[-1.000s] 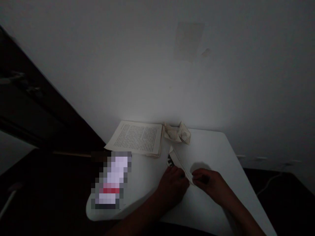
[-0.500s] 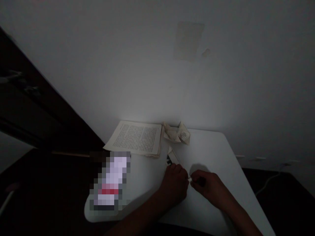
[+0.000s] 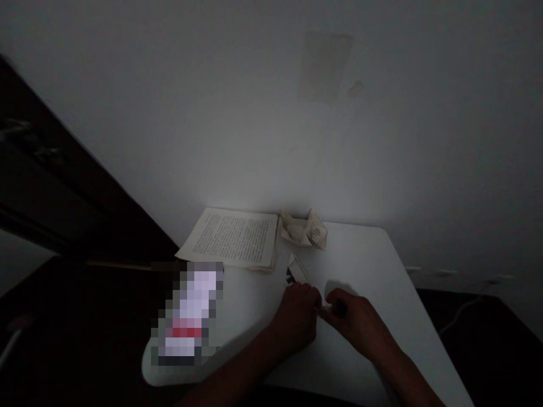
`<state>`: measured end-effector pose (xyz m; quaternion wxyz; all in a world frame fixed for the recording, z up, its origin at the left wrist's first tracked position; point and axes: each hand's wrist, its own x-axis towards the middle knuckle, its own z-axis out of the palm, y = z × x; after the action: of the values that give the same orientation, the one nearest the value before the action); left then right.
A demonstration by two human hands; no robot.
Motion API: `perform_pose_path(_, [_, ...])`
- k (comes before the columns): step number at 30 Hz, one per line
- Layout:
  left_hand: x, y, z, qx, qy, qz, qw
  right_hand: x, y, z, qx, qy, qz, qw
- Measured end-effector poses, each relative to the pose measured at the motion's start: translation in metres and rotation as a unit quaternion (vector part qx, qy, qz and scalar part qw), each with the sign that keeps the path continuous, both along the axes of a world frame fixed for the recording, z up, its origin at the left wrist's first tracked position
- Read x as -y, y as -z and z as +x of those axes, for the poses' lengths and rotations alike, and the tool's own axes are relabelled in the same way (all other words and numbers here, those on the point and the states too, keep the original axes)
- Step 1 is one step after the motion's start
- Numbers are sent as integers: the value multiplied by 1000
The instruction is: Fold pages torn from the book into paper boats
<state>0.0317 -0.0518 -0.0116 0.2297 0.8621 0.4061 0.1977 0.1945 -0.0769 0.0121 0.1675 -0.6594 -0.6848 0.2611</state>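
Observation:
A piece of folded paper (image 3: 300,269) with a pointed tip and a dark printed patch pokes out beyond my left hand (image 3: 297,314). That hand is closed over the paper and covers most of it. Close beside it on the right, my right hand (image 3: 352,316) pinches the near end of the paper, where a small pale bit shows between thumb and fingers. Dim light hides the exact fold. Behind the hands, a folded paper shape (image 3: 303,230) with raised points and printed text stands on the white table (image 3: 360,254).
A stack of printed pages (image 3: 233,237) lies at the back left of the table against the wall. Nearer, a blurred-out phone-like object (image 3: 190,311) lies at the left edge. A dark door (image 3: 63,169) stands at far left, and a cable (image 3: 460,316) hangs on the right.
My left hand has shifted slightly left. The fingers of my right hand have moved a little, still pinching the paper's end. The view has tilted slightly.

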Motion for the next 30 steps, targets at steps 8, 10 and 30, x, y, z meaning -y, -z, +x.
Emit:
perform_pose_path(8, [0, 0, -3, 12, 3, 1, 1000, 0, 2, 12, -22, -23, 4, 999])
perform_pose_path(10, [0, 1, -2, 15, 0, 2, 1000, 1, 2, 16, -31, -29, 5, 999])
perform_pose_path(30, [-1, 1, -4, 6, 12, -7, 1000, 3, -2, -5, 27, 7, 17, 999])
